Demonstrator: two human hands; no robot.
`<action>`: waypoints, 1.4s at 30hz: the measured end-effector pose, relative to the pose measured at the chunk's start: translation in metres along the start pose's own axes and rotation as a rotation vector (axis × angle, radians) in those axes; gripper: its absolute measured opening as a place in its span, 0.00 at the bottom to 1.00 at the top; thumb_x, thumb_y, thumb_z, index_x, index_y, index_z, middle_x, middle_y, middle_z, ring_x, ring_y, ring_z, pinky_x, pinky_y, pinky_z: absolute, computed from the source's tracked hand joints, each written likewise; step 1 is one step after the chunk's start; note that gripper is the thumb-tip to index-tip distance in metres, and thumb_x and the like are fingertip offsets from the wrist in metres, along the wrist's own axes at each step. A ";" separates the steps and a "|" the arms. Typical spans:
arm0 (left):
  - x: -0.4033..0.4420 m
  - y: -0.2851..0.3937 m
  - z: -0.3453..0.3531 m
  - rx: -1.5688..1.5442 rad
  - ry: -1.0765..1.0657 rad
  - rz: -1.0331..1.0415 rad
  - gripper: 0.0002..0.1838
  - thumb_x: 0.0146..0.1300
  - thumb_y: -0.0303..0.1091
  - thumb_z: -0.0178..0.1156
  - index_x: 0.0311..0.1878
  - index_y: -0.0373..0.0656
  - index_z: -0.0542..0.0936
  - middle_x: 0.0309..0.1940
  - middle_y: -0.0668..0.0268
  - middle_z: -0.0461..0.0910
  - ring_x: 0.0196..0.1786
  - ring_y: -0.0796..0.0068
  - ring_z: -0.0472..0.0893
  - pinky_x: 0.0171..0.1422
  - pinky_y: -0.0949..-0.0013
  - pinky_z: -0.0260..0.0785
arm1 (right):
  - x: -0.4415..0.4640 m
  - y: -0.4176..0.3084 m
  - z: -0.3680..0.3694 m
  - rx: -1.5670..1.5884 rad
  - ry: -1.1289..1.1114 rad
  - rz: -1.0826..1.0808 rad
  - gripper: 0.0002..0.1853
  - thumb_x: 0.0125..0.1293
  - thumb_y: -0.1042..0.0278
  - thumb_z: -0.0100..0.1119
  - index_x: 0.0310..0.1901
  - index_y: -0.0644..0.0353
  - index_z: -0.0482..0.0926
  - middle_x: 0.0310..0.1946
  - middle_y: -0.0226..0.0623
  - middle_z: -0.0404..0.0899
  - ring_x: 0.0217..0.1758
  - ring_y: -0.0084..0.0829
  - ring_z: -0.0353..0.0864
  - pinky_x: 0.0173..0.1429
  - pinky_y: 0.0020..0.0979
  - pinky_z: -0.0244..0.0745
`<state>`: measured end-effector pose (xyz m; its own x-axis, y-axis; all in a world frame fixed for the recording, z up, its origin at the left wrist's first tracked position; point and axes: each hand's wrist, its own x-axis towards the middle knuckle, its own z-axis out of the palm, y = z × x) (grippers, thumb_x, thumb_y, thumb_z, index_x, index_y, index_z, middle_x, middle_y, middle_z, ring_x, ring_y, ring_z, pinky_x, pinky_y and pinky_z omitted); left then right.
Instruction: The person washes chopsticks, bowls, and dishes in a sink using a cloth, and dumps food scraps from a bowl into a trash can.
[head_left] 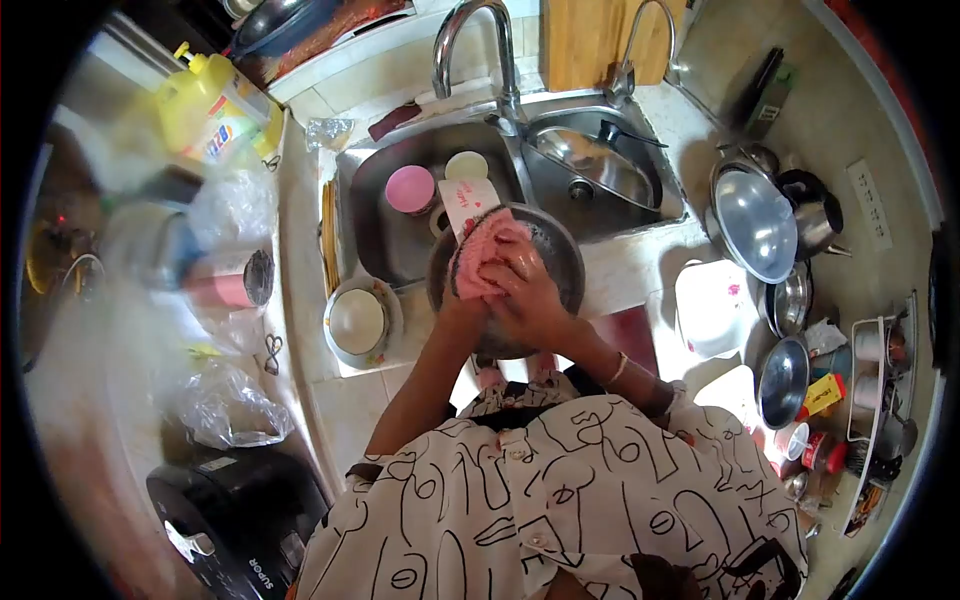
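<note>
A pink cloth (482, 252) with a dark edge is wrapped over the near end of a white plate (468, 203) with red writing. My right hand (524, 290) presses the cloth onto the plate, its wet-looking fingers curled. On the other side, my left hand (461, 308) grips the plate's near end; its fingers are mostly hidden by the cloth. Both hands are above a large metal bowl (566, 262) at the front edge of the sink. Beyond the plate, a pink bowl (410, 189) and a pale bowl (467, 167) sit in the left sink basin (375, 240).
Stacked bowls (358, 322) stand left of the metal bowl. The right basin holds a metal wok-like pan (600, 165). A faucet (509, 75) rises behind the sink. Metal bowls (755, 228) and a white tray (712, 308) line the right side. A yellow jug (217, 105) stands far left.
</note>
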<state>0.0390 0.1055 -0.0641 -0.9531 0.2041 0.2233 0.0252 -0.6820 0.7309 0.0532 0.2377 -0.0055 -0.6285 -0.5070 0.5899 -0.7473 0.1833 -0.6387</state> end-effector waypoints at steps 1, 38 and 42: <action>0.009 -0.002 -0.003 -0.387 -0.192 -0.022 0.19 0.62 0.38 0.43 0.55 0.41 0.64 0.48 0.64 0.69 0.51 0.69 0.69 0.58 0.71 0.60 | 0.000 0.005 0.005 -0.095 0.004 -0.073 0.13 0.48 0.72 0.55 0.39 0.60 0.72 0.46 0.49 0.64 0.55 0.52 0.61 0.60 0.42 0.55; -0.004 0.030 0.032 0.868 0.797 0.281 0.09 0.56 0.24 0.45 0.39 0.33 0.72 0.30 0.63 0.75 0.34 0.77 0.72 0.38 0.73 0.65 | -0.053 0.088 0.028 1.251 -0.013 0.939 0.21 0.63 0.52 0.46 0.50 0.60 0.68 0.38 0.31 0.72 0.39 0.23 0.69 0.45 0.28 0.67; 0.000 0.030 0.031 0.771 0.730 0.272 0.09 0.52 0.20 0.45 0.37 0.32 0.71 0.28 0.61 0.74 0.32 0.76 0.72 0.35 0.73 0.64 | -0.037 0.062 0.015 0.664 -0.009 0.841 0.23 0.62 0.52 0.48 0.50 0.63 0.67 0.38 0.32 0.72 0.41 0.23 0.69 0.46 0.24 0.65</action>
<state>0.0492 0.1065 -0.0220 -0.8298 -0.5251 0.1889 0.2017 0.0334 0.9789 0.0336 0.2549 -0.0741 -0.8833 -0.4381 -0.1668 0.1936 -0.0168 -0.9809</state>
